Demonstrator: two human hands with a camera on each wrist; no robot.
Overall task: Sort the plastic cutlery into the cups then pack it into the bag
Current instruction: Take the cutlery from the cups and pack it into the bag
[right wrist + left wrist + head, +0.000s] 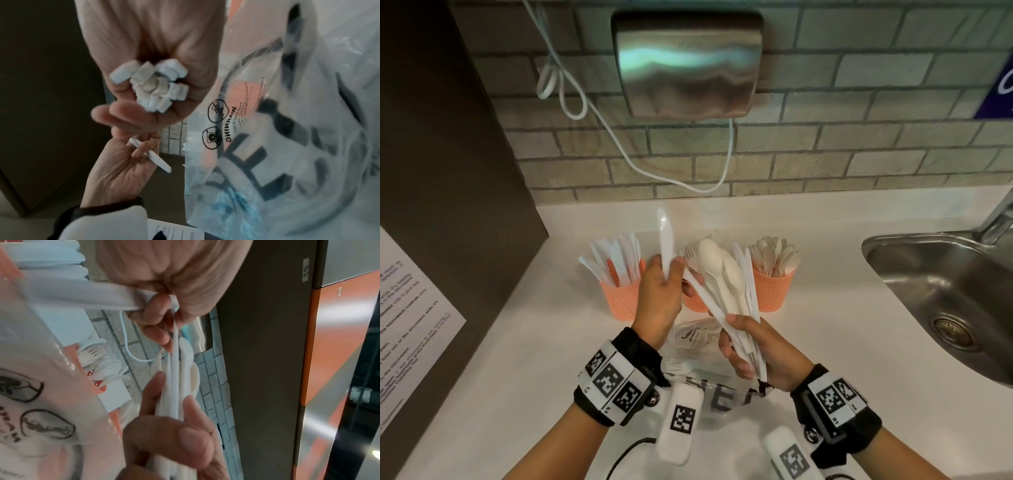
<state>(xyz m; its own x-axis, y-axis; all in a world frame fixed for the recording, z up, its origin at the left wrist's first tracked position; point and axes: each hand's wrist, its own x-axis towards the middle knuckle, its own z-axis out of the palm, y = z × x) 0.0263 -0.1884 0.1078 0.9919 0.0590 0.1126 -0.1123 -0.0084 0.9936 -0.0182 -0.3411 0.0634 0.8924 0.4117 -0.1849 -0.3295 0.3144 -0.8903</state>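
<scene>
My left hand [671, 274] pinches one white plastic knife [665, 240] by its handle, blade pointing up. My right hand [736, 339] grips a bundle of white spoons and knives [722, 281] by the handles, whose ends [156, 86] show in the right wrist view. The left fingers [156, 331] lie against the bundle [176, 386]. Three orange cups stand behind. The left one [619, 294] holds knives and the right one [774, 291] spoons. The middle one [695, 303], with forks [98, 353], is mostly hidden by my hands. A clear printed bag [709, 390] lies under my hands.
A steel sink [945, 294] with a tap [996, 219] is set in the white counter at the right. A metal dispenser [688, 65] and a white cable [619, 144] hang on the tiled wall. A printed sheet [410, 308] is on the dark panel at the left.
</scene>
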